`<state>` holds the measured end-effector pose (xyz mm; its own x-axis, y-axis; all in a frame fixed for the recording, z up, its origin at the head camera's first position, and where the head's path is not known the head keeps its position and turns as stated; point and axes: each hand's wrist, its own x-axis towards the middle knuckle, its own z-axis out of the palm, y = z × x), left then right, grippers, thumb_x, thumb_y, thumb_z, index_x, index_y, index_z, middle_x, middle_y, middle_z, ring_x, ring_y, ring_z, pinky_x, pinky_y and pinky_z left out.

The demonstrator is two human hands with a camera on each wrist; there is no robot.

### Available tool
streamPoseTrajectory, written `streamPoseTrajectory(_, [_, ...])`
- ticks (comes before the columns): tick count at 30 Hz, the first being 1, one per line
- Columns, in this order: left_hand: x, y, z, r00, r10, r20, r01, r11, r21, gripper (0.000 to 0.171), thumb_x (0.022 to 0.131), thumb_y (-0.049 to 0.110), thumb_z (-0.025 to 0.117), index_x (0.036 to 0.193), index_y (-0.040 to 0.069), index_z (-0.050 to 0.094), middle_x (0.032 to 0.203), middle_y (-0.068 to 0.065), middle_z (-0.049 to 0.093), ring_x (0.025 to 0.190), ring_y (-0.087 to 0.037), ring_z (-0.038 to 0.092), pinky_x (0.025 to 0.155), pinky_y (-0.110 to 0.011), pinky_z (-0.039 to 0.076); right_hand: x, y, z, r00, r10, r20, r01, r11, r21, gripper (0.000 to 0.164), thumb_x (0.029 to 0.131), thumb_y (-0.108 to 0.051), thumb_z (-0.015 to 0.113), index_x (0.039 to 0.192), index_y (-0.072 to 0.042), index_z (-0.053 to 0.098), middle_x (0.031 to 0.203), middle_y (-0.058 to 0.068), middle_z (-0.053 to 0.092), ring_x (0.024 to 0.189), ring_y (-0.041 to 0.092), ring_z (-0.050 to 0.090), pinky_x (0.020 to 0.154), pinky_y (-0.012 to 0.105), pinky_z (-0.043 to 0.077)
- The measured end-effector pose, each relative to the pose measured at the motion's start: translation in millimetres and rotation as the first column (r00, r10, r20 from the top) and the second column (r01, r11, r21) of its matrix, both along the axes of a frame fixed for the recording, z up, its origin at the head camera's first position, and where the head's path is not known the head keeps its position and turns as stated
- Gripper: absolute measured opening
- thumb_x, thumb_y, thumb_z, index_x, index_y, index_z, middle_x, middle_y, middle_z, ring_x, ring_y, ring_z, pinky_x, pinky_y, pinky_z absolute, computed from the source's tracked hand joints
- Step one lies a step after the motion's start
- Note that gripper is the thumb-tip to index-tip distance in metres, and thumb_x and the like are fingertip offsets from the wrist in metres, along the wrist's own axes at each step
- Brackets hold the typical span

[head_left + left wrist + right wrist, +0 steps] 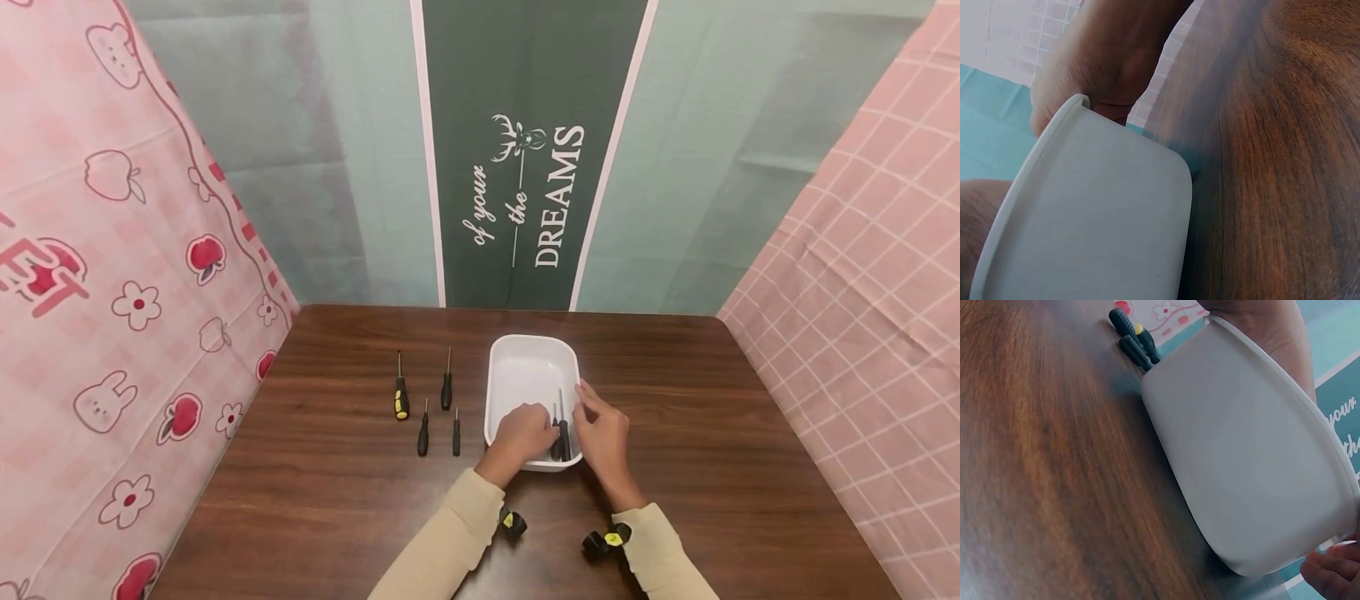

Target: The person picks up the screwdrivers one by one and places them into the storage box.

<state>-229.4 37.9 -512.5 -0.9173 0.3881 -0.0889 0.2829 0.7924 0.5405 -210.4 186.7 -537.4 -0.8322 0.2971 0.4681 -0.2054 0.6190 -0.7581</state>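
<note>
A white tray (525,340) stands on the table, with a pair of black-handled screwdrivers (565,442) lying along its right side. My left hand (522,429) reaches into it, fingers curled, and pinches the handle of the left screwdriver of the pair; its fingertips are hidden beneath the hand. At the tray's right rim, my right hand (606,437) grips the edge between thumb and fingers. The right wrist view shows the tray's outer wall (1235,444) and some fingertips (1329,572) by the rim. In the left wrist view the opposite wall (1097,206) hides the tray's inside.
Several screwdrivers lie left of the tray: one with a black and yellow handle (401,400), a black one (447,392) at the back, and smaller ones (423,435) nearer the front. The brown wooden table (300,500) meets fabric hangings (360,167) behind and at both sides.
</note>
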Motion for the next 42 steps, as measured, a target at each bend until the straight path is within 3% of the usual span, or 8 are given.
streamPoseTrajectory(5, [0.2,0.4,1.2,0.999,-0.022,-0.030,0.022,1.000,-0.007,0.045,0.091,0.026,0.070,0.054,0.019,0.046,0.048,0.008,0.039,0.046,-0.011,0.040,0.045,-0.028,0.033,0.1,0.5,-0.9,1.000,0.003,-0.013,-0.003,1.000,0.001,0.029,0.084,0.008,0.069,0.112,0.003,0.074,0.117,0.015,0.071,0.114,0.033,0.065,0.091,0.002,0.035])
streamPoseTrajectory(11, [0.1,0.3,3.3,1.000,-0.023,-0.020,0.023,1.000,-0.006,0.043,0.092,0.026,0.068,0.056,0.018,0.046,0.049,0.008,0.039,0.047,-0.012,0.041,0.046,-0.028,0.034,-0.3,1.1,-1.0,1.000,-0.012,0.010,0.012,1.000,0.023,0.029,0.085,0.004,0.070,0.114,0.000,0.075,0.119,0.012,0.071,0.115,0.031,0.065,0.093,0.015,0.044])
streamPoseTrajectory(18, [-0.8,1.7,4.1,0.996,0.021,-0.088,-0.024,0.999,-0.042,0.038,0.094,0.027,0.065,0.060,0.018,0.054,0.053,0.004,0.049,0.050,-0.014,0.047,0.047,-0.031,0.037,-1.2,1.5,-1.0,1.000,-0.002,-0.014,0.002,1.000,0.014,0.029,0.083,0.007,0.069,0.111,0.002,0.075,0.117,0.015,0.071,0.113,0.033,0.065,0.090,0.000,0.032])
streamPoseTrajectory(26, [0.0,-0.1,8.5,0.969,0.082,-0.232,-0.082,0.997,0.009,0.018,0.095,0.031,0.067,0.081,0.021,0.074,0.070,0.003,0.069,0.061,-0.014,0.061,0.053,-0.030,0.043,-1.0,1.2,0.8,1.000,0.002,-0.008,-0.002,0.999,0.036,0.029,0.083,0.007,0.069,0.111,0.002,0.075,0.117,0.015,0.071,0.110,0.032,0.066,0.083,-0.001,0.034])
streamPoseTrajectory(28, [0.7,-2.2,11.6,0.962,0.096,-0.256,-0.091,0.995,0.034,0.018,0.095,0.033,0.068,0.083,0.022,0.074,0.070,0.004,0.070,0.061,-0.013,0.062,0.053,-0.029,0.043,-0.9,0.8,2.2,1.000,-0.002,0.003,0.002,0.999,0.046,0.029,0.084,0.005,0.070,0.112,0.001,0.075,0.118,0.014,0.071,0.110,0.031,0.067,0.083,0.004,0.041])
streamPoseTrajectory(31, [1.1,-5.7,15.5,0.954,0.112,-0.279,-0.101,0.993,0.053,0.020,0.094,0.037,0.068,0.082,0.023,0.074,0.067,0.006,0.068,0.060,-0.012,0.061,0.052,-0.028,0.041,-0.6,0.1,4.3,1.000,-0.002,0.011,0.002,0.999,0.050,0.029,0.084,0.005,0.070,0.112,0.001,0.075,0.118,0.014,0.071,0.110,0.031,0.067,0.085,0.023,0.053])
streamPoseTrajectory(34, [0.9,-9.9,18.9,0.948,0.128,-0.291,-0.114,0.991,0.065,0.022,0.094,0.041,0.067,0.082,0.024,0.073,0.066,0.007,0.067,0.060,-0.012,0.061,0.052,-0.028,0.041,-0.3,-0.3,5.1,1.000,-0.001,0.014,0.001,0.999,0.050,0.028,0.084,0.005,0.070,0.112,0.002,0.074,0.118,0.015,0.071,0.111,0.032,0.066,0.085,0.043,0.053])
streamPoseTrajectory(42, [0.2,-21.7,23.9,0.949,0.157,-0.272,-0.133,0.985,0.105,0.025,0.096,0.042,0.067,0.084,0.021,0.074,0.055,0.011,0.056,0.056,-0.007,0.051,0.054,-0.025,0.040,0.3,-1.2,6.9,1.000,0.002,0.028,-0.003,0.999,0.047,0.029,0.084,0.006,0.069,0.112,0.003,0.074,0.119,0.016,0.070,0.114,0.033,0.065,0.090,0.047,0.051])
